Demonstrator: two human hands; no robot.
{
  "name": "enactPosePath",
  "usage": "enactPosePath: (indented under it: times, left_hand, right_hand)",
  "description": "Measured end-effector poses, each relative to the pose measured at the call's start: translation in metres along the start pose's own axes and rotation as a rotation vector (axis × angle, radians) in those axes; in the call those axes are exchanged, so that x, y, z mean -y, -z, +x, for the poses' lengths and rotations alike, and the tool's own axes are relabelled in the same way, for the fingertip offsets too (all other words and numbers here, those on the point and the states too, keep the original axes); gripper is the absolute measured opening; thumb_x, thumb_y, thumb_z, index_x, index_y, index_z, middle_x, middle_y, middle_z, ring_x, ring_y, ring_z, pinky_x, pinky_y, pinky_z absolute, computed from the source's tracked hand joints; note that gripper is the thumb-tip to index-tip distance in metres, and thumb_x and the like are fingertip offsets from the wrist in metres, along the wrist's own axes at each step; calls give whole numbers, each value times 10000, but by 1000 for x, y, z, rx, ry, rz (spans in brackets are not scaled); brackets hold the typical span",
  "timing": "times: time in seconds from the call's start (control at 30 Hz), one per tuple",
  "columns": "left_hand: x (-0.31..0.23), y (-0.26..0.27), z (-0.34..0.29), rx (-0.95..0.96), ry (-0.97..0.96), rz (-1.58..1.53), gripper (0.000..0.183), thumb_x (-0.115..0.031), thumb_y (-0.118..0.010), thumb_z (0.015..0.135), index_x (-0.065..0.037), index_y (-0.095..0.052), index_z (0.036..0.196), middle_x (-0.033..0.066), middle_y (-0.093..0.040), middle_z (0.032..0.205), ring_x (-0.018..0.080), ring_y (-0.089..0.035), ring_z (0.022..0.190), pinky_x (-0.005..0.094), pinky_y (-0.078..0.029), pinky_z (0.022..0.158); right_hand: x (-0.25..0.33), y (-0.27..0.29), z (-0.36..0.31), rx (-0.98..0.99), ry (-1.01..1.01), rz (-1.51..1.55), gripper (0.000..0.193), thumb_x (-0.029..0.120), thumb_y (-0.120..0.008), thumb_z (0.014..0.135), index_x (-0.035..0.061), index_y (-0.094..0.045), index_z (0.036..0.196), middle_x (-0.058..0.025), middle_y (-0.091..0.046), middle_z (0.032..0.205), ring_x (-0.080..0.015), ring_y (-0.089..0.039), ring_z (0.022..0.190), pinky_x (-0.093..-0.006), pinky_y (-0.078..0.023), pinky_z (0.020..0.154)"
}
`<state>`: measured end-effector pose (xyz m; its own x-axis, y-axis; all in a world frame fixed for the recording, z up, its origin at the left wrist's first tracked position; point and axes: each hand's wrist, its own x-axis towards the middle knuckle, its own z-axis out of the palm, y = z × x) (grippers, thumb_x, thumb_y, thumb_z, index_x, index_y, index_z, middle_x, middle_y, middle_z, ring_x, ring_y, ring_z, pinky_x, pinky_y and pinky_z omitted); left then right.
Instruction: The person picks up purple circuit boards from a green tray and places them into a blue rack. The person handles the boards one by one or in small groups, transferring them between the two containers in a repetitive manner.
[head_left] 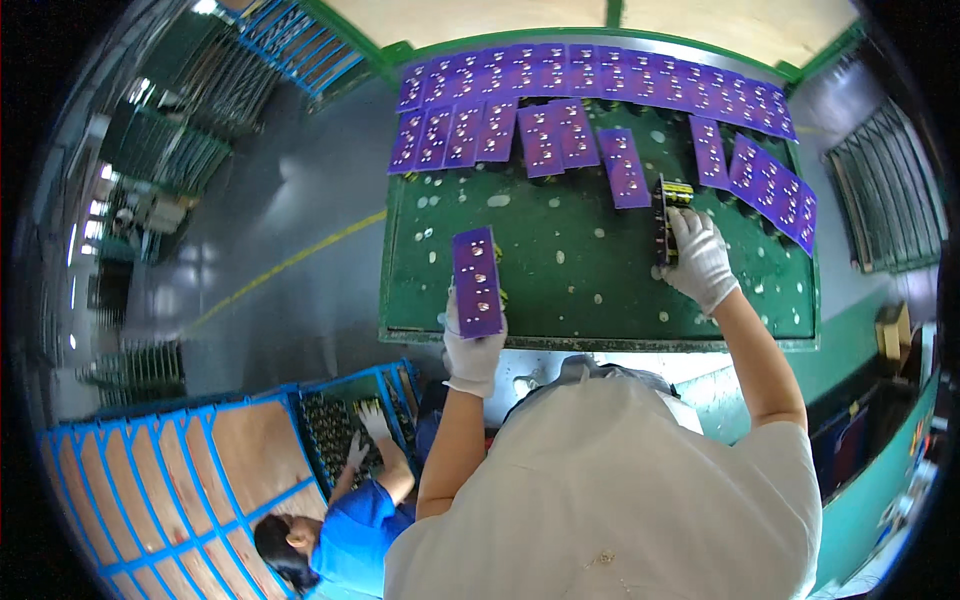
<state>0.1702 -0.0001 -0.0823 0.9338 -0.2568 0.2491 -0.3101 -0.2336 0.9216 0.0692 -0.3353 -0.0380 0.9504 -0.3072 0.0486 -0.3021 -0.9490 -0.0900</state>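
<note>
My left hand point(474, 350), in a white glove, grips the lower end of a purple circuit board point(477, 282), its solder-dotted face turned up. Over the right part of the green table my gloved right hand point(700, 260) is closed on a second circuit board point(661, 222), tilted on edge so that its black and yellow components show. Just left of that hand lies a single purple board point(624, 168). More boards point(766, 190) lie overlapped at the right edge, and a lone one point(709, 152) is beside them.
Along the far edge of the green table point(570, 310) runs a long row of purple boards point(552, 72), with shorter groups point(452, 135) below it. At lower left a co-worker in blue point(365, 525) reaches into a blue-framed rack point(200, 420). Wire racks point(893, 190) stand on the right.
</note>
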Motion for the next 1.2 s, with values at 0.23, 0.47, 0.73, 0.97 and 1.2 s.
enactPosePath:
  times: [0.23,0.47,0.73,0.97,1.2]
  left_hand:
    - [-60,-16,-17,-112,308,-755,530,-114,-646,791,-7,-427,1263,92,-619,1028,163,-614,903,287,-511,770]
    - [-107,-26,-3,-11,-250,213,536,-99,-635,801,-23,-407,1280,80,-550,1170,181,-565,1023,290,-482,878]
    - [-135,-3,-12,-45,-13,-256,798,-316,-726,736,-43,-300,1354,104,-461,1277,215,-484,1161,351,-409,972]
    - [-114,39,-26,-168,37,-349,707,-378,-634,792,-47,-328,1337,120,-464,1277,231,-488,1163,373,-415,971]
    - [-102,85,-52,-291,-7,-479,517,-329,-486,896,-63,-357,1320,120,-480,1272,235,-521,1133,384,-463,939]
  right_hand:
    - [-3,-17,-29,-167,19,895,629,247,-722,650,7,-430,1152,-117,-556,976,-211,-556,875,-338,-467,808]
    - [96,11,-29,-75,369,1595,755,296,-712,698,40,-298,1275,-32,-488,1116,-134,-490,1018,-343,-379,945]
    - [165,5,-11,745,125,1968,813,270,-753,677,69,-314,1332,-42,-463,1275,-191,-407,1207,-377,-259,1061]
    - [222,6,-21,296,688,1562,477,208,-582,864,73,-390,1279,-76,-524,1235,-178,-533,1106,-361,-465,930]
    - [281,22,-32,649,604,2080,429,295,-528,881,93,-451,1252,-75,-547,1210,-189,-548,1096,-366,-477,915]
